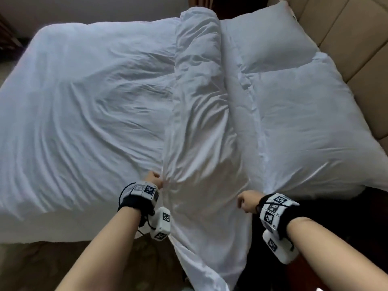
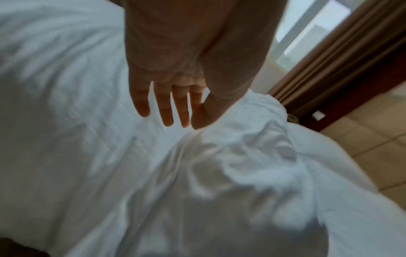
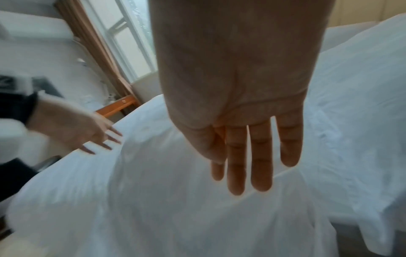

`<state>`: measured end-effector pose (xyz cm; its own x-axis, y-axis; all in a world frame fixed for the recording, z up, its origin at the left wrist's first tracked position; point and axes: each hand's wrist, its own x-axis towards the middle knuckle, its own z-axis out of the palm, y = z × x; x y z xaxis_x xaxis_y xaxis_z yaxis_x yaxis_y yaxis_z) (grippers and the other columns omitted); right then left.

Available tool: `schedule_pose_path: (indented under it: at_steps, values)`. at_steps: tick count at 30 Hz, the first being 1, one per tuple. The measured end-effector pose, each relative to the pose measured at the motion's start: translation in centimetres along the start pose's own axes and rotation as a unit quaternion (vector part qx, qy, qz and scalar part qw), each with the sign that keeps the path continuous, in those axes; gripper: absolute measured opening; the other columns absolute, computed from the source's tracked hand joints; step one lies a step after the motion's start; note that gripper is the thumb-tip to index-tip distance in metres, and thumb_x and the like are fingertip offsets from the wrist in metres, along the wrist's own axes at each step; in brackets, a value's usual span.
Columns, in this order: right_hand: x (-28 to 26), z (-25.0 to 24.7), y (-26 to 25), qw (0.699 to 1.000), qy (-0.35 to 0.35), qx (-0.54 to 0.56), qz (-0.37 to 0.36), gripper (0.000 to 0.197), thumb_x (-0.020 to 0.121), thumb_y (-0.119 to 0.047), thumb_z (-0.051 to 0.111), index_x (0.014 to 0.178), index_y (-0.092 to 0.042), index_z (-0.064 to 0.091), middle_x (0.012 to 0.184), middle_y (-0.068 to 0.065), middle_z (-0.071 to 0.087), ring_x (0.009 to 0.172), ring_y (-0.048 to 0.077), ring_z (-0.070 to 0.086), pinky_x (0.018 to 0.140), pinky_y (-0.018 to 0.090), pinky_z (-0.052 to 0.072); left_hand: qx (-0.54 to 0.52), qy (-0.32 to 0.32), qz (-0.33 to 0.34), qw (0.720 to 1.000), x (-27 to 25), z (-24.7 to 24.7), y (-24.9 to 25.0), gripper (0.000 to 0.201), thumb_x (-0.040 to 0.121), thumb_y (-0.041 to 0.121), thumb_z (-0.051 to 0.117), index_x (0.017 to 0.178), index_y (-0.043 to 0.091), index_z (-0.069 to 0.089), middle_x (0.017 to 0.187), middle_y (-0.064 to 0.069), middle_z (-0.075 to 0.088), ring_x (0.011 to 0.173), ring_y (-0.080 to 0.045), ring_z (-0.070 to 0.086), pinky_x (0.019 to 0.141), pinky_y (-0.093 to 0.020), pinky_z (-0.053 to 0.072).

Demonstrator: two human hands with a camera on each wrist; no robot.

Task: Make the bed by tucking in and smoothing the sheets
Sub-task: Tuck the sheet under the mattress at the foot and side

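A white sheet (image 1: 84,91) covers the mattress, wrinkled across its middle. A bunched, folded band of white bedding (image 1: 197,101) runs from the far side to the near edge and hangs over it toward the floor. My left hand (image 1: 154,179) is at the band's left side near the bed edge; in the left wrist view its fingers (image 2: 167,111) are straight, just above the fabric (image 2: 197,173). My right hand (image 1: 247,201) is at the band's right side, and its fingers (image 3: 259,165) are straight over the bedding (image 3: 153,208). Neither hand holds cloth.
Two white pillows (image 1: 273,38) (image 1: 315,122) lie at the right against a beige padded headboard (image 1: 346,28). Patterned carpet (image 1: 42,265) lies below the near edge. Brown curtains (image 2: 329,69) and a window stand beyond the far side of the bed.
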<state>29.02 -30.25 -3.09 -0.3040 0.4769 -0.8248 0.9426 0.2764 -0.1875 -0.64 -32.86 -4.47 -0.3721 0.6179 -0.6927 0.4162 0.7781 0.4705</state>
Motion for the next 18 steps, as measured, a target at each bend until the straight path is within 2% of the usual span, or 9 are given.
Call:
schedule_pose_path:
  at_steps: [1, 2, 3, 5, 6, 8, 10, 13, 18]
  values:
    - [0.2, -0.1, 0.0, 1.000, 0.017, 0.011, 0.019, 0.035, 0.089, -0.002, 0.046, 0.119, -0.010, 0.063, 0.120, 0.009, 0.065, 0.116, 0.021, 0.058, 0.081, 0.020, 0.043, 0.022, -0.005, -0.008, 1.000, 0.8, -0.1, -1.1, 0.019, 0.078, -0.007, 0.058, 0.065, 0.006, 0.053, 0.089, -0.022, 0.065, 0.091, -0.024, 0.058, 0.069, -0.027, 0.037]
    - [0.8, -0.2, -0.3, 0.999, 0.030, 0.024, 0.036, 0.034, 0.091, -0.003, 0.044, 0.119, -0.010, 0.062, 0.121, 0.010, 0.065, 0.116, 0.021, 0.057, 0.082, 0.021, 0.043, 0.041, -0.011, -0.015, 0.999, 1.5, -0.4, -2.1, 0.028, 0.081, -0.006, 0.055, 0.059, 0.010, 0.050, 0.085, -0.019, 0.063, 0.092, -0.021, 0.056, 0.071, -0.026, 0.036]
    - [1.3, -0.2, -0.4, 0.997, 0.039, 0.040, 0.050, 0.034, 0.092, -0.004, 0.042, 0.120, -0.008, 0.062, 0.122, 0.010, 0.064, 0.117, 0.022, 0.057, 0.081, 0.021, 0.042, 0.055, -0.016, -0.022, 0.998, 1.9, -0.6, -2.6, 0.027, 0.083, -0.005, 0.055, 0.061, 0.010, 0.053, 0.086, -0.014, 0.059, 0.091, -0.018, 0.053, 0.073, -0.024, 0.035]
    - [2.2, -0.4, -0.6, 0.993, 0.056, 0.069, 0.078, 0.034, 0.093, -0.006, 0.041, 0.121, -0.008, 0.061, 0.125, 0.012, 0.062, 0.119, 0.023, 0.055, 0.085, 0.023, 0.042, 0.077, -0.038, -0.017, 0.996, 2.6, -0.9, -2.9, 0.013, 0.086, -0.001, 0.055, 0.082, -0.002, 0.067, 0.096, -0.012, 0.059, 0.091, -0.018, 0.052, 0.073, -0.021, 0.035]
    - [3.0, -0.5, -0.7, 0.990, 0.070, 0.083, 0.093, 0.033, 0.094, -0.008, 0.042, 0.121, -0.009, 0.060, 0.126, 0.011, 0.061, 0.120, 0.024, 0.054, 0.089, 0.024, 0.042, 0.080, -0.041, -0.007, 0.996, 3.2, -1.0, -2.9, 0.015, 0.086, 0.000, 0.054, 0.090, -0.005, 0.068, 0.098, -0.016, 0.061, 0.092, -0.021, 0.056, 0.073, -0.021, 0.035]
    - [4.7, -1.0, -0.8, 0.979, 0.111, 0.113, 0.126, 0.032, 0.093, -0.013, 0.043, 0.120, -0.012, 0.058, 0.128, 0.011, 0.058, 0.120, 0.025, 0.053, 0.094, 0.026, 0.041, 0.080, -0.041, 0.003, 0.996, 4.4, -1.2, -2.5, 0.016, 0.086, 0.002, 0.053, 0.092, -0.003, 0.068, 0.101, -0.020, 0.063, 0.100, -0.026, 0.059, 0.077, -0.026, 0.040]
    - [6.2, -1.5, -0.4, 0.966, 0.145, 0.149, 0.152, 0.030, 0.092, -0.016, 0.043, 0.119, -0.011, 0.055, 0.126, 0.014, 0.058, 0.117, 0.028, 0.053, 0.095, 0.029, 0.041, 0.085, -0.016, -0.003, 0.996, 5.5, -0.9, -1.9, 0.023, 0.089, 0.008, 0.053, 0.108, 0.003, 0.063, 0.114, -0.015, 0.061, 0.112, -0.026, 0.056, 0.090, -0.027, 0.042]
    - [9.3, -2.4, 0.2, 0.940, 0.185, 0.225, 0.179, 0.032, 0.091, -0.018, 0.046, 0.122, -0.008, 0.049, 0.127, 0.016, 0.056, 0.118, 0.031, 0.051, 0.097, 0.032, 0.039, 0.073, 0.013, 0.000, 0.997, 7.7, 0.2, -0.4, 0.015, 0.091, 0.013, 0.049, 0.101, 0.007, 0.060, 0.112, -0.017, 0.059, 0.107, -0.026, 0.055, 0.087, -0.026, 0.040]
    - [14.8, -3.2, 1.4, 0.885, 0.251, 0.330, 0.212, 0.053, 0.090, -0.024, 0.054, 0.135, -0.002, 0.037, 0.137, 0.021, 0.045, 0.126, 0.037, 0.043, 0.104, 0.037, 0.035, 0.026, 0.043, -0.015, 0.999, 12.3, 2.7, 0.7, 0.039, 0.092, 0.015, 0.049, 0.128, 0.001, 0.048, 0.133, -0.018, 0.050, 0.124, -0.029, 0.047, 0.099, -0.029, 0.035]
